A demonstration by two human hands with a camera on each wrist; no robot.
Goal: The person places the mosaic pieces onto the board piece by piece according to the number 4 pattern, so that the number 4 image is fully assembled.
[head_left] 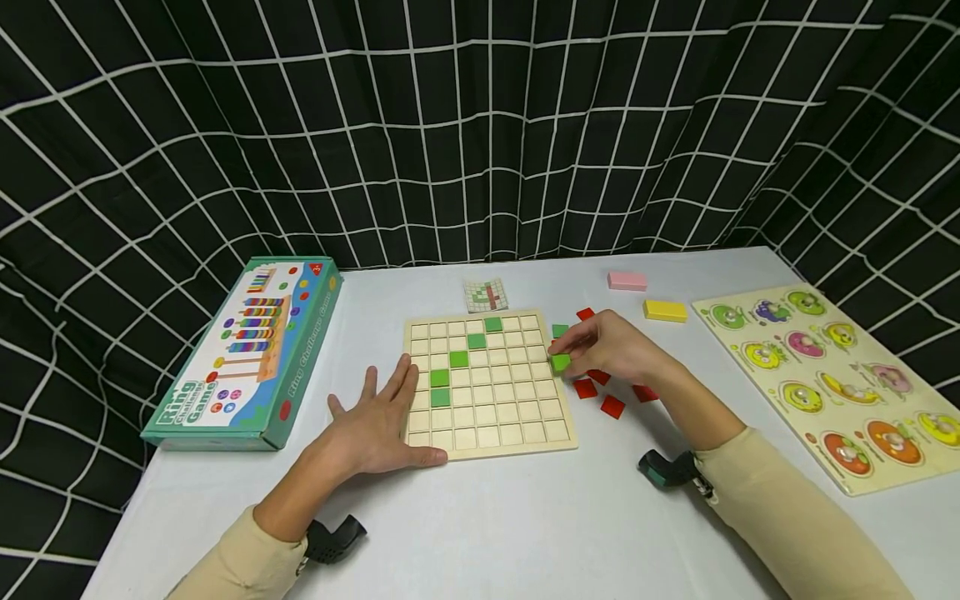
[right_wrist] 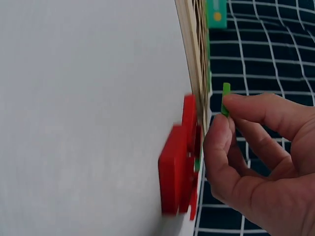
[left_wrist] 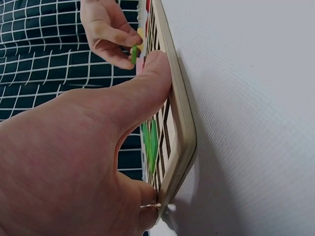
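A wooden grid board (head_left: 495, 433) lies flat on the table, with several green square tiles (head_left: 439, 397) set in its cells along a slanting line. My left hand (head_left: 375, 429) rests at the board's left side, fingers spread and straight, its thumb (left_wrist: 155, 73) on the near edge. Between thumb and fingers my right hand (head_left: 618, 348) pinches a green tile (head_left: 560, 363), held above the board's right edge. Below and around that hand lie several loose red tiles (head_left: 612, 407) and another green tile (head_left: 560, 331).
Behind the board lies a small pattern card (head_left: 486, 296). A ring game box (head_left: 247, 350) is on the left. A pink block (head_left: 627, 281) and a yellow block (head_left: 665, 311) sit at the back right, near a fruit puzzle board (head_left: 832, 375).
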